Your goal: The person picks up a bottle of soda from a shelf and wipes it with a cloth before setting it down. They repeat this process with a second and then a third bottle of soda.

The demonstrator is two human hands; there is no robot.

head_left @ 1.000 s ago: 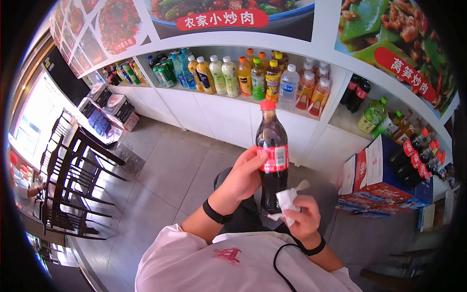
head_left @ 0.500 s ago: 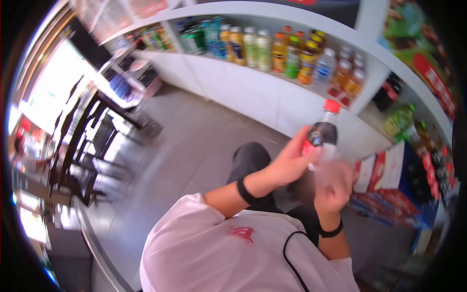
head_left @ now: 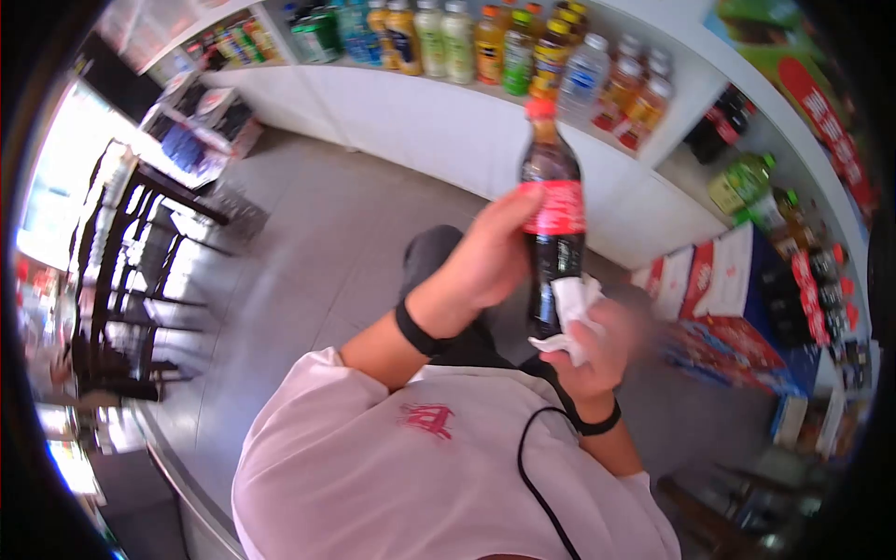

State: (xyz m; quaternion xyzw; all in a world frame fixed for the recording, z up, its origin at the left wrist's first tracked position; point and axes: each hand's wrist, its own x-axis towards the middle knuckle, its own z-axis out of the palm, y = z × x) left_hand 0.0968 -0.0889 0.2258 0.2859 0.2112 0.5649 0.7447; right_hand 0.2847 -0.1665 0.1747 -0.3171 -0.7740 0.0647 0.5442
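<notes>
A cola bottle [head_left: 558,207] with a red cap and red label stands nearly upright in front of my chest, dark liquid inside. My left hand [head_left: 487,250] is closed round its left side, with the thumb on the label. Low on the bottle's right side, my right hand [head_left: 597,347] presses a crumpled white tissue [head_left: 573,304] against it. Part of the right hand is smeared by motion.
A white shelf [head_left: 411,117] ahead carries several drink bottles, among them a clear water bottle [head_left: 584,75]. Open cartons [head_left: 700,280] stand at the right, beside more cola bottles [head_left: 810,297]. Dark wooden chairs [head_left: 140,280] are at the left, over a grey tiled floor [head_left: 308,215].
The bottle has come upright and looks larger, its label now facing me. My right hand has shifted down and left with the tissue, which now shows clearly. The view has moved slightly.
</notes>
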